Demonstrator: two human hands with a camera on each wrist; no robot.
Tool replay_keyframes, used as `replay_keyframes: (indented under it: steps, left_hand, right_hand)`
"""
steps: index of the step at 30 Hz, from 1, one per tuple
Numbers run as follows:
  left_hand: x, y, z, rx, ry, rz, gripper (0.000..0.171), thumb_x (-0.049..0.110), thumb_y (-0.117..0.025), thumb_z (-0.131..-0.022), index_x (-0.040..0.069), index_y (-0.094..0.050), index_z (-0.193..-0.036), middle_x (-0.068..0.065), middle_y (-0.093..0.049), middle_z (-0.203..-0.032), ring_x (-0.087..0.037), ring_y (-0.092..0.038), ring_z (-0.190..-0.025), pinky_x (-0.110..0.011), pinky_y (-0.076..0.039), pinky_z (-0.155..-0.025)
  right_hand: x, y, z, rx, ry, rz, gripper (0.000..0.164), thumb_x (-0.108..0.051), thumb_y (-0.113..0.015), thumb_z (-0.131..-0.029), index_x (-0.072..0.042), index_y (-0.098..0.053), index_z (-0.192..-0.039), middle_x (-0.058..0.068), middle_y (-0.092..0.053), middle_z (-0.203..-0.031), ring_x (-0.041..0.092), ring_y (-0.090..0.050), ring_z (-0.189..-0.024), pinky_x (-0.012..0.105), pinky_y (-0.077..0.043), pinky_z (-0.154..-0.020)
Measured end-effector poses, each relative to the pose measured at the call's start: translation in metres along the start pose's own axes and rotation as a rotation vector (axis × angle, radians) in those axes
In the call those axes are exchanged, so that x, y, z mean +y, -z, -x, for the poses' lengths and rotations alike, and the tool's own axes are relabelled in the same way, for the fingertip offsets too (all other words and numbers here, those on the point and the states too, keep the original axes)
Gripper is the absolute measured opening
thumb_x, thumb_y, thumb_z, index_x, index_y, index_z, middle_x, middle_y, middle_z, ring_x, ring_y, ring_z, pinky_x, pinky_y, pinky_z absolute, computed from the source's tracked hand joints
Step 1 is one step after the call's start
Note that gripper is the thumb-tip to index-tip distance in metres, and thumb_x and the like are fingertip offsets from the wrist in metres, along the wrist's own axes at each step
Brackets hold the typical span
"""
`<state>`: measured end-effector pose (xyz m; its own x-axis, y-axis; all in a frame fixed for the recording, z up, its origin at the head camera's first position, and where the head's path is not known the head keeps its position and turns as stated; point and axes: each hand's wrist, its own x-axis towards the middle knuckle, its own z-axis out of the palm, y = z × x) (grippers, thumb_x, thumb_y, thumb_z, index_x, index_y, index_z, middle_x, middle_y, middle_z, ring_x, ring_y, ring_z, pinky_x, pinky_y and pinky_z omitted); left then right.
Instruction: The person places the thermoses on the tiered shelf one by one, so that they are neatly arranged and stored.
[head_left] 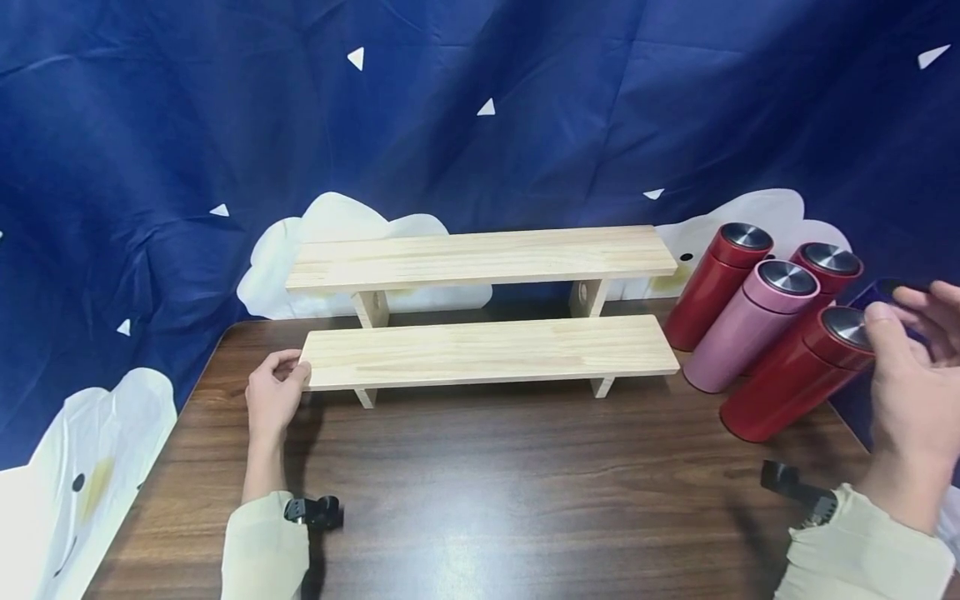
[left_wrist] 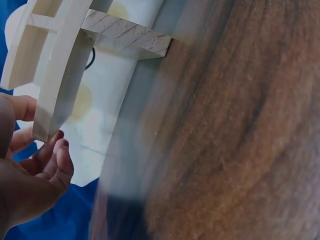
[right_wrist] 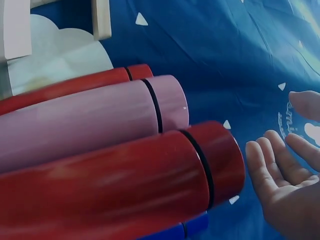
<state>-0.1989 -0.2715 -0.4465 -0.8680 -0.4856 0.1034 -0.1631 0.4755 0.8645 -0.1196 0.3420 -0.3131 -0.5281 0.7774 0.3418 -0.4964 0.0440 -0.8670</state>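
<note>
A two-tier wooden shelf [head_left: 480,354] stands on the table, one pale plank higher and behind the other. My left hand [head_left: 273,392] grips the left end of its lower plank [left_wrist: 46,117], with fingers on both sides of the board in the left wrist view. Over on the right, my right hand [head_left: 918,383] is held beside the lid of the nearest red thermos flask [head_left: 798,375]. Its fingers are loosely spread with nothing between them. A pink thermos flask [right_wrist: 95,117] and two more red ones, including the rear red flask [head_left: 716,287], stand close by.
Partly hidden behind the nearest flask is a blue flask [right_wrist: 197,226]. A blue curtain [head_left: 480,125] with white clouds hangs behind and beside the brown table [head_left: 480,483]. The upper plank [head_left: 480,257] sits on upright side supports.
</note>
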Motion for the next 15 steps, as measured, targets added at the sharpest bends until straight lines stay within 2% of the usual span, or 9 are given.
replay_keyframes:
  steps: [4,7,11,15]
  left_hand:
    - [0.0,-0.001,-0.001,0.015,0.007,0.01,0.031,0.012,-0.066,-0.091,0.003,-0.07,-0.12,-0.012,-0.067,-0.104,-0.013,-0.057,-0.089,-0.025,-0.039,-0.079]
    - [0.001,-0.001,-0.002,0.022,0.021,0.056,0.031,0.01,-0.066,-0.089,0.002,-0.071,-0.119,-0.007,-0.065,-0.1,-0.01,-0.056,-0.087,-0.022,-0.04,-0.076]
    - [0.0,-0.001,-0.002,0.027,0.022,0.107,0.03,0.008,-0.067,-0.089,0.0,-0.071,-0.118,-0.003,-0.064,-0.096,-0.007,-0.055,-0.084,-0.018,-0.042,-0.073]
    - [0.0,-0.002,-0.003,0.025,0.023,0.107,0.03,0.009,-0.068,-0.089,0.0,-0.071,-0.117,-0.003,-0.065,-0.096,-0.006,-0.056,-0.083,-0.017,-0.043,-0.074]
  right_hand:
    - [0.001,0.006,-0.001,0.028,-0.041,0.059,0.045,0.005,-0.069,-0.088,-0.01,-0.061,-0.13,0.0,-0.065,-0.12,0.008,-0.055,-0.11,0.009,-0.041,-0.085]
    - [0.003,0.012,-0.001,0.046,-0.084,0.057,0.046,0.004,-0.068,-0.089,-0.01,-0.059,-0.132,-0.001,-0.061,-0.123,0.007,-0.051,-0.113,0.009,-0.039,-0.089]
    - [0.008,0.021,0.0,0.078,-0.118,0.045,0.043,0.003,-0.07,-0.089,-0.012,-0.061,-0.128,-0.001,-0.059,-0.125,0.007,-0.049,-0.115,0.009,-0.038,-0.091]
    - [0.015,0.03,0.0,0.081,-0.129,0.066,0.041,0.002,-0.071,-0.088,-0.015,-0.063,-0.125,-0.004,-0.058,-0.126,0.006,-0.049,-0.115,0.007,-0.037,-0.091]
